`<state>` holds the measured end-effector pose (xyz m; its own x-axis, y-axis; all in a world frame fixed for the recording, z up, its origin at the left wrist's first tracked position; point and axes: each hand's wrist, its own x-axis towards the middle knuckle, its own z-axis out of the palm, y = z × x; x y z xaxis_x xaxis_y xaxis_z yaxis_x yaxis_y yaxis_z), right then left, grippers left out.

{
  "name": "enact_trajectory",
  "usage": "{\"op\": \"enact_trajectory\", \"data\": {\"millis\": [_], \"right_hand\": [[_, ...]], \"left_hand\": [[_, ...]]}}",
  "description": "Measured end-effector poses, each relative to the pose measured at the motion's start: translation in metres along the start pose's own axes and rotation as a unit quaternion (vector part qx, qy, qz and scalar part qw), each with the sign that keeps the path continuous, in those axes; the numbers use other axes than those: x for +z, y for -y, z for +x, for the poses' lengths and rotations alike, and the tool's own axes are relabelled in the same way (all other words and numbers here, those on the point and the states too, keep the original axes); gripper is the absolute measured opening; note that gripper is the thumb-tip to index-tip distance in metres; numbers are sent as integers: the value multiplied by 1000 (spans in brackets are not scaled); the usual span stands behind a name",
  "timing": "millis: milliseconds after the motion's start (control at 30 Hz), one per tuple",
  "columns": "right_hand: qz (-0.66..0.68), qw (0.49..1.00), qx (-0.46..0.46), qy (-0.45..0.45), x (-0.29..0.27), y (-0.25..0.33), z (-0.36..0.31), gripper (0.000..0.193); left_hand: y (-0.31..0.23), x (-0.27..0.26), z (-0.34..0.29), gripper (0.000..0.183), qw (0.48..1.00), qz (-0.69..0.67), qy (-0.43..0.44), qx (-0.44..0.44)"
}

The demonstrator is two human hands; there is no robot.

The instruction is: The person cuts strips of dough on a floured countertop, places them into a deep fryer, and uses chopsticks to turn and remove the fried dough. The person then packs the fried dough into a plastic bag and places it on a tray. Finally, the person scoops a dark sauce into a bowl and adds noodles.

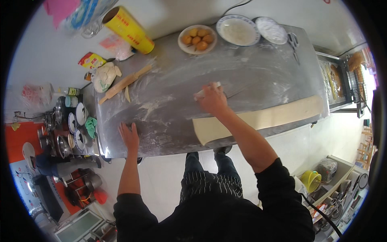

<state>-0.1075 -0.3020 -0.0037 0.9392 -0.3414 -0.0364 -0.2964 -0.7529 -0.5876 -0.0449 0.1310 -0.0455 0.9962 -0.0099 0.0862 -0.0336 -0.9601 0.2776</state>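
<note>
My right hand (213, 99) is closed around a white, bar-shaped handle (199, 95), which looks like that of a dough scraper. It is low over the middle of the floured metal table (173, 86), and the palm covers most of the tool. A long, flat strip of pale dough (278, 115) lies along the near edge, passing under my right forearm. At the left, my left hand (130, 136) rests on the tabletop near the front edge, fingers apart and holding nothing. Loose flour is smeared on the metal between both hands.
A wooden rolling pin (124, 84) and a bagged lump of dough (105, 76) lie at the left. Along the back stand a yellow film roll (131, 32), a plate of round browned pieces (197, 39), a powder-dusted plate (238, 30), a white-filled bowl (272, 30) and scissors (294, 46).
</note>
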Motion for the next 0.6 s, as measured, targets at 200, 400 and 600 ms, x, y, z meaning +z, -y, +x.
{"op": "enact_trajectory", "data": {"millis": [200, 400, 600], "right_hand": [[-23, 971, 140, -191, 25, 8, -8, 25], [303, 901, 231, -205, -69, 5, -91, 28], [438, 812, 385, 4, -64, 33, -234, 8]], "left_hand": [[-125, 58, -6, 89, 994, 6, 52, 94], [-296, 37, 17, 70, 805, -495, 187, 267], [-257, 10, 57, 56, 778, -407, 441, 189]]}}
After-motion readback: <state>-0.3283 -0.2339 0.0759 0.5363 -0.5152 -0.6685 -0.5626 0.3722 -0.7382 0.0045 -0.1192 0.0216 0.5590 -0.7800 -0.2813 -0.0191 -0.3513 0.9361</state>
